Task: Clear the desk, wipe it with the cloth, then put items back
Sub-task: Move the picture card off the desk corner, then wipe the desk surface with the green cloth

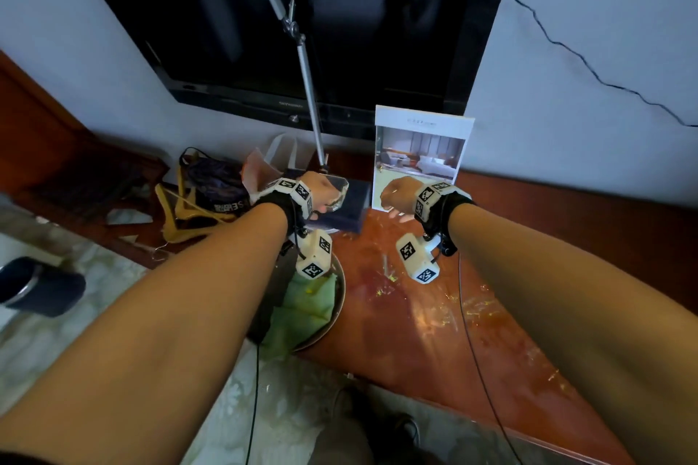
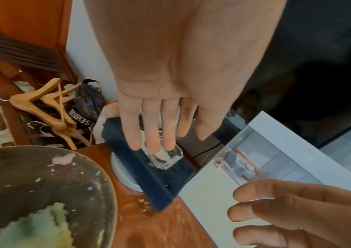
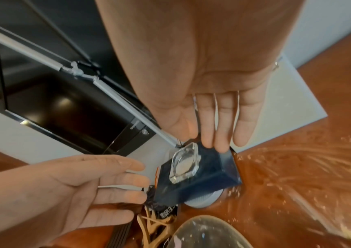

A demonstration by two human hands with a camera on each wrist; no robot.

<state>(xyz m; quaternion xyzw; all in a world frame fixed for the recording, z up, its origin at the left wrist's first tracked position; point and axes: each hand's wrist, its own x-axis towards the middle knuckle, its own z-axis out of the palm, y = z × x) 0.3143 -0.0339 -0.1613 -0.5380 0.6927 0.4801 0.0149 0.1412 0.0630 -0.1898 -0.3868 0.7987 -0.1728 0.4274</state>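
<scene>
Both hands spread-fingered, left hand (image 2: 170, 83) and right hand (image 3: 219, 87) flanking glass ashtray (image 3: 184, 165) atop blue box (image 2: 149, 169)

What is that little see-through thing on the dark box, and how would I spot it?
Start at the big black television on the wall; below it, on the reddish wooden desk, lies a dark blue box over a white round base. On the box's top sits the clear glass dish, squarish with cut corners, the only transparent thing there.
</scene>
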